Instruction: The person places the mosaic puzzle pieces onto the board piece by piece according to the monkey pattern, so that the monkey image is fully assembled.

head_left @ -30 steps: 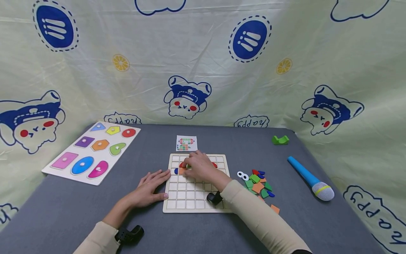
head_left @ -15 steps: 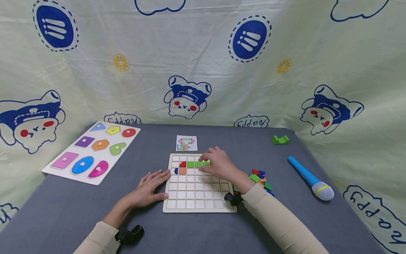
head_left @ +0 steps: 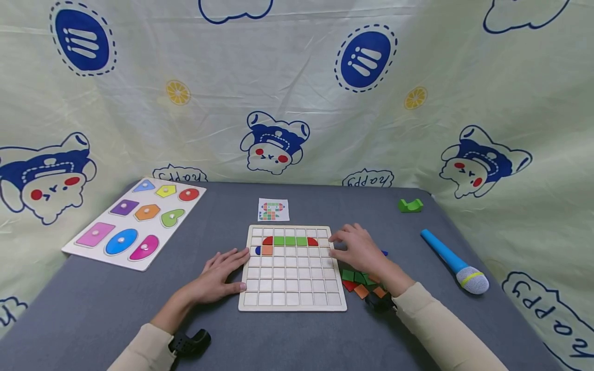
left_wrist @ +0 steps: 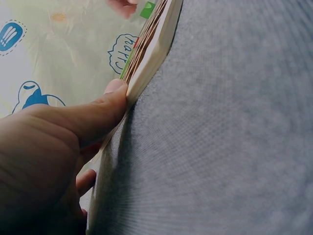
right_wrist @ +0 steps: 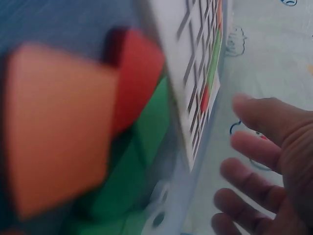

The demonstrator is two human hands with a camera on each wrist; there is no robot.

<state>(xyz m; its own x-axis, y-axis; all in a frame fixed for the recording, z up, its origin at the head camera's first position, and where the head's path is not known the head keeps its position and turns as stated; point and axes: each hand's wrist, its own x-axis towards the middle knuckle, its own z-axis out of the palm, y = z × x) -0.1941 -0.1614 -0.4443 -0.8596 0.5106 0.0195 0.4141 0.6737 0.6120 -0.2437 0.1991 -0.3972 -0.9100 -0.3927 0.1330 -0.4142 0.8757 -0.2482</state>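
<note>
A wooden grid board (head_left: 292,304) lies in the middle of the table. Its upper rows hold a red tile (head_left: 267,240), several green square tiles (head_left: 290,241) and another red tile (head_left: 313,241). Below the left red one sit an orange square (head_left: 266,250) and a blue half-round tile (head_left: 258,250). My left hand (head_left: 223,275) rests at the board's left edge, its thumb (left_wrist: 115,90) against the rim in the left wrist view. Over the right edge hovers my right hand (head_left: 359,250), fingers apart with nothing between them. It partly hides the loose tile pile (head_left: 355,277).
A small pattern card (head_left: 273,210) lies behind the board. On the left is a white shape puzzle (head_left: 145,198). A blue toy microphone (head_left: 445,252) and a green curved block (head_left: 410,206) lie on the right. Googly-eye discs (right_wrist: 157,218) show beside the pile.
My right hand has moved right, from the upper left of the grid off to the board's right edge, uncovering the row of green and red tiles. My left hand has stayed put.
</note>
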